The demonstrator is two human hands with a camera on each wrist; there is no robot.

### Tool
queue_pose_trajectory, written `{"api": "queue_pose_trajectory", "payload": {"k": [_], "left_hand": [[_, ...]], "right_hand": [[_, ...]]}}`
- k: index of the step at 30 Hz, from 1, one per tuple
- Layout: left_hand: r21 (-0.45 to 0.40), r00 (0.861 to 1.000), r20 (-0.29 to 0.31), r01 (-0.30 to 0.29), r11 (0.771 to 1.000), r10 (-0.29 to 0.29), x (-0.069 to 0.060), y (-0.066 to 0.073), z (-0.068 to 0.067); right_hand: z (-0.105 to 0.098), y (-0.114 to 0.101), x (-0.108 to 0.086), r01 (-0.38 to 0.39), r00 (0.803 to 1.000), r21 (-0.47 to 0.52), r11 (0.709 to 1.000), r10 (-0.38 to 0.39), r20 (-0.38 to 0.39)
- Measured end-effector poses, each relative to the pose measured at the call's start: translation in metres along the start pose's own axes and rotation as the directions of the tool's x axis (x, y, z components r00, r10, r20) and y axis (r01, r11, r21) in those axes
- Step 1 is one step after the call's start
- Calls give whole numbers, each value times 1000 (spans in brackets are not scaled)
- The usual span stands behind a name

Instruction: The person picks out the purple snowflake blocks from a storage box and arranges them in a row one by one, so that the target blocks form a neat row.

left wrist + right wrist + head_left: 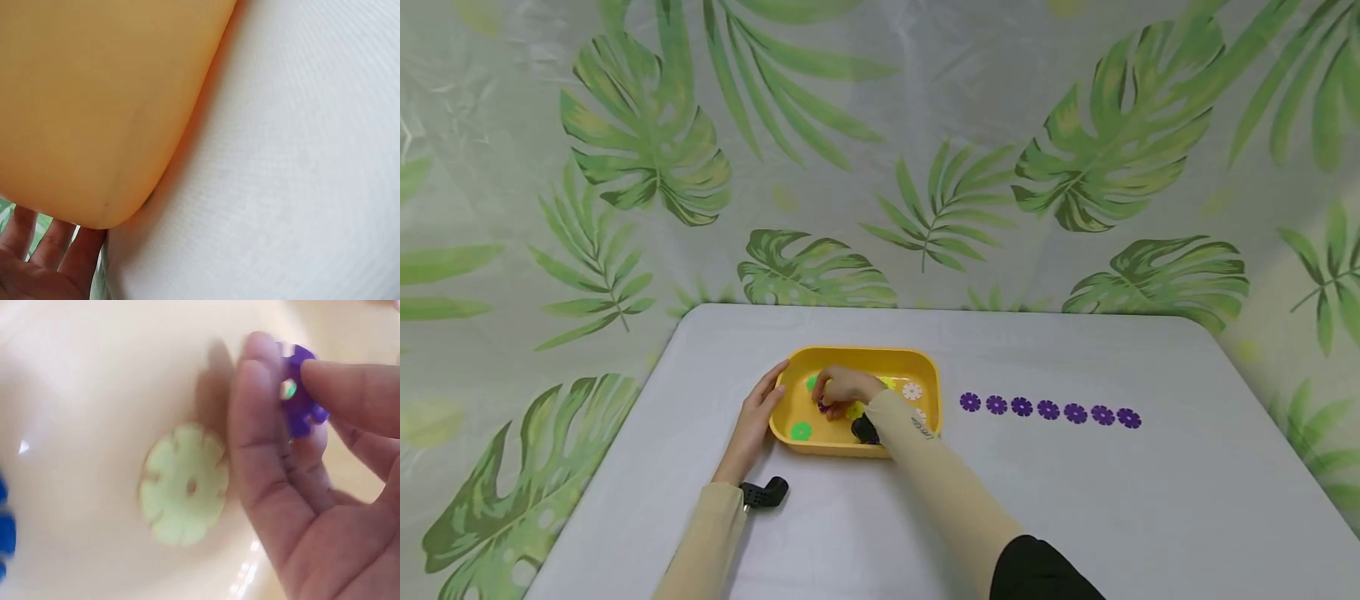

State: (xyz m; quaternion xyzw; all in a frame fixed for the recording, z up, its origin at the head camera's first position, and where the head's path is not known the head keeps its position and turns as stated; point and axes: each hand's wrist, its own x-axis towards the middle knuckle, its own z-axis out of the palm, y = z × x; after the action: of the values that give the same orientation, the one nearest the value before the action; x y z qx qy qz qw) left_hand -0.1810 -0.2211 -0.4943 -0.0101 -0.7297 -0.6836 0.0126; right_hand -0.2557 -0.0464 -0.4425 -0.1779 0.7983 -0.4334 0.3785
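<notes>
My right hand [848, 388] is over the yellow tray [856, 450], pinching a purple flower-shaped disc [301, 394] between thumb and fingers. The disc has a hole in the middle and notches round its edge. Below those fingers, a pale yellow-green notched disc [184, 487] lies on the tray floor. At the tray's left end, my left hand [751, 427] holds the rim, its fingers [53, 244] against the outer wall; their tips are hidden in the left wrist view. A green disc [801, 431] lies in the tray's near left corner.
Several purple discs [1022, 407] form a row on the white table [1075, 508] right of the tray. White discs [912, 391] lie in the tray's right part. A blue disc [6, 528] shows at the right wrist view's left edge. Behind the table hangs a leaf-patterned sheet [925, 108].
</notes>
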Motion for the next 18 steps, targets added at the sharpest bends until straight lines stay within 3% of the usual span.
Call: {"api": "queue_pose_trajectory", "payload": {"k": [5, 12, 18], "left_hand": [[-10, 1000, 1, 19, 1000, -19, 0, 1, 1], [-44, 999, 15, 44, 998, -43, -8, 24, 5], [-33, 1000, 6, 18, 999, -18, -1, 5, 0]], "right_hand": [[-17, 11, -9, 57, 998, 23, 998, -57, -26], [-60, 26, -44, 136, 990, 97, 986, -138, 16], [-102, 52, -86, 175, 984, 84, 981, -172, -48]]}}
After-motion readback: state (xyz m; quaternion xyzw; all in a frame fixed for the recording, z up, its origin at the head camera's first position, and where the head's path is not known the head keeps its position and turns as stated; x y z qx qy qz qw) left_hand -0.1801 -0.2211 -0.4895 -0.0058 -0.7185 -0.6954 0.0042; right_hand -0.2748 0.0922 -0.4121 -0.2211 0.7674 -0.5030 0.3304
